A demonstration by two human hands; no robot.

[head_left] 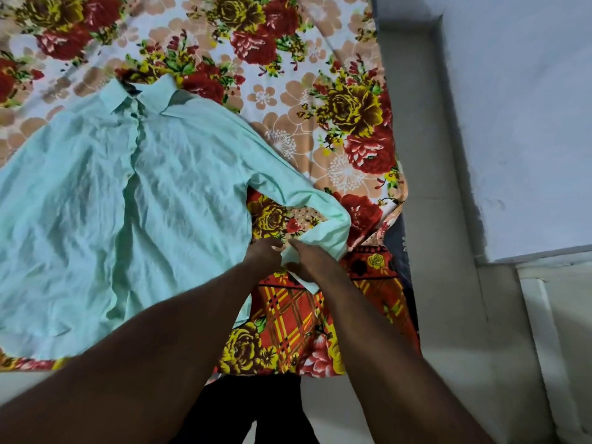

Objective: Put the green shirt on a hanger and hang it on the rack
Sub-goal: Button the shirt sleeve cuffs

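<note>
The pale green shirt [105,200] lies flat and front-up on the bed, collar toward the far side, buttoned down the middle. Its right sleeve bends back toward me and ends at the cuff. Both hands meet at that cuff near the bed's right edge. My left hand [264,253] pinches the cuff from the left. My right hand [312,261] grips the cuff's other side, with cloth showing under the fingers. No hanger and no rack are in view.
A floral bedsheet [288,75] in red, yellow and peach covers the bed. A grey floor strip [426,187] and a pale wall [528,107] lie to the right. A white ledge [554,315] sits at the lower right.
</note>
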